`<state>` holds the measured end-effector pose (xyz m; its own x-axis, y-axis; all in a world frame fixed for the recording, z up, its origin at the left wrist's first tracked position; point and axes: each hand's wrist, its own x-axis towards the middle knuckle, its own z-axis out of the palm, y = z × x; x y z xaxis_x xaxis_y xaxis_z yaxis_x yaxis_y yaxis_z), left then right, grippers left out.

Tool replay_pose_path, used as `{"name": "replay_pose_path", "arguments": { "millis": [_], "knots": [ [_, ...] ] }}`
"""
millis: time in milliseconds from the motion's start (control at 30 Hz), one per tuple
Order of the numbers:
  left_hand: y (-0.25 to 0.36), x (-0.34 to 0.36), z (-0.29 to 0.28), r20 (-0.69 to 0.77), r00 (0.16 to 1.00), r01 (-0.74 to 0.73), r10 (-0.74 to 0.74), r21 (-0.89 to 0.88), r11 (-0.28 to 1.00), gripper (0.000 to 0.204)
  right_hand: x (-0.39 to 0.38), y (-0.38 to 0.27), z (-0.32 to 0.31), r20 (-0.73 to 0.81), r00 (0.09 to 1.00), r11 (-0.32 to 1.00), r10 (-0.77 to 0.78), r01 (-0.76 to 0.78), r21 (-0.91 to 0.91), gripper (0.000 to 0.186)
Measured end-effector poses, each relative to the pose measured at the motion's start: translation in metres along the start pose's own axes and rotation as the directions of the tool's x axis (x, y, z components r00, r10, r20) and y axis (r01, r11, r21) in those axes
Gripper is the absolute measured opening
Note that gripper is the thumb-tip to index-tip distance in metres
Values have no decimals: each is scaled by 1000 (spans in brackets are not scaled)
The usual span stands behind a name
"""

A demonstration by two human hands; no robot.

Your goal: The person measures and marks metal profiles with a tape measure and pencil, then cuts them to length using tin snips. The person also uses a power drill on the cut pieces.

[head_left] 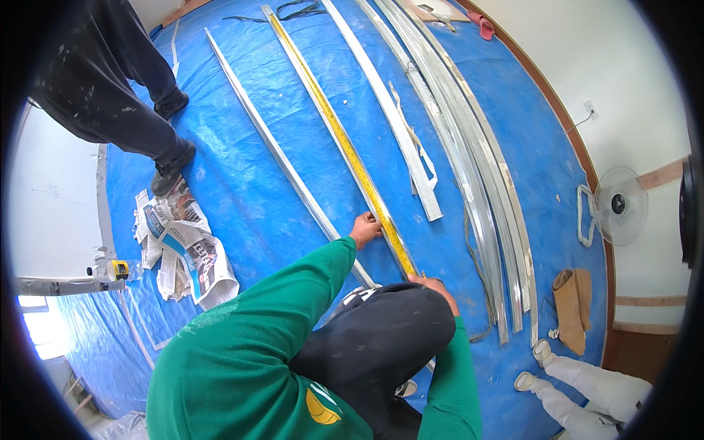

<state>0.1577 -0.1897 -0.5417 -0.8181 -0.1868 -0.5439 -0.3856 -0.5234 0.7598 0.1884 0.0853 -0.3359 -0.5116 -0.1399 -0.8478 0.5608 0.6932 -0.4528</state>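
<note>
A yellow tape measure [345, 144] is stretched along a long metal channel [304, 81] lying on the blue sheet. My left hand [366, 229] is closed at the channel's left edge, its fingertips against the metal beside the tape. Closer to me, my right hand [437, 288] grips the tape's near end, partly hidden behind my bent knee [418, 315]; the tape's case is not visible. To the left, a second slim metal channel [271, 141] runs roughly alongside and passes under my left forearm. A shorter white strip [381, 95] lies to the right.
Several long metal profiles [469, 183] lie bundled at the right. Another person's dark-trousered legs [117, 95] stand far left, by crumpled newspaper [183, 249] and a plastic bottle [114, 270]. A fan [620, 205], tan boots [572, 308] and white-clothed legs [587, 389] are at the right.
</note>
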Motion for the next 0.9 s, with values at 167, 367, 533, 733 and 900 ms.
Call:
{"name": "replay_pose_path", "arguments": {
  "millis": [167, 367, 533, 733, 900],
  "knots": [
    [6, -1, -1, -3, 999, 40, -40, -51, 998, 43, 56, -64, 2, 197, 963, 974, 183, -205, 97, 50],
    [18, -8, 2, 11, 995, 103, -102, -95, 990, 50, 87, -136, 19, 186, 963, 978, 197, -207, 36, 53],
    [21, -9, 2, 24, 996, 90, -87, -119, 989, 56, 113, -175, 33, 213, 968, 987, 134, -150, 61, 51],
    [16, -5, 2, -8, 992, 125, -126, -57, 990, 54, 137, -210, 40, 194, 968, 985, 161, -169, 22, 48],
    [13, -3, 1, -21, 989, 145, -145, -22, 989, 50, 151, -226, 50, 183, 977, 993, 112, -119, 27, 50]
  ]
}}
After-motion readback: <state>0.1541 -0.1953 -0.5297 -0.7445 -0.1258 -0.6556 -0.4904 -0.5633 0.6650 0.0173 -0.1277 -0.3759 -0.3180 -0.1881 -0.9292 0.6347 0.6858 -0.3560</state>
